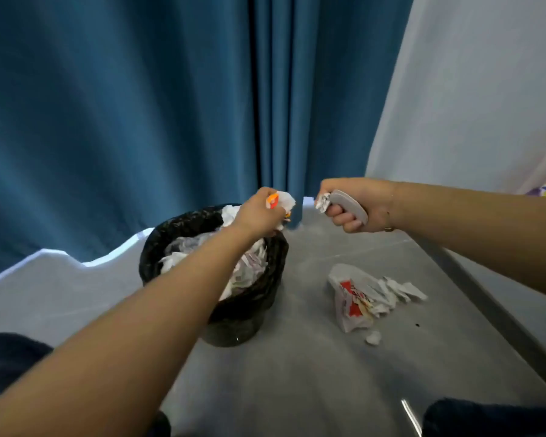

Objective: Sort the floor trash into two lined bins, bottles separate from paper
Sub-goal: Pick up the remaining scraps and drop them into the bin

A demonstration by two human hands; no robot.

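A round bin with a black liner (158, 247) stands on the grey floor, holding several crumpled white papers. My left hand (259, 212) hovers over its far rim and grips a crumpled white paper with orange print (282, 201). My right hand (356, 206) is to the right of the bin, above the floor, curled round a flat grey piece of trash (350, 205) with a white paper scrap at its tip. A pile of torn white and red paper (366, 294) lies on the floor right of the bin. No bottle is in view.
A blue curtain (139, 105) hangs behind the bin. A white wall (470, 89) with a grey baseboard runs along the right. A small white scrap (373, 337) lies near the pile. My dark-clad knees show at the bottom corners.
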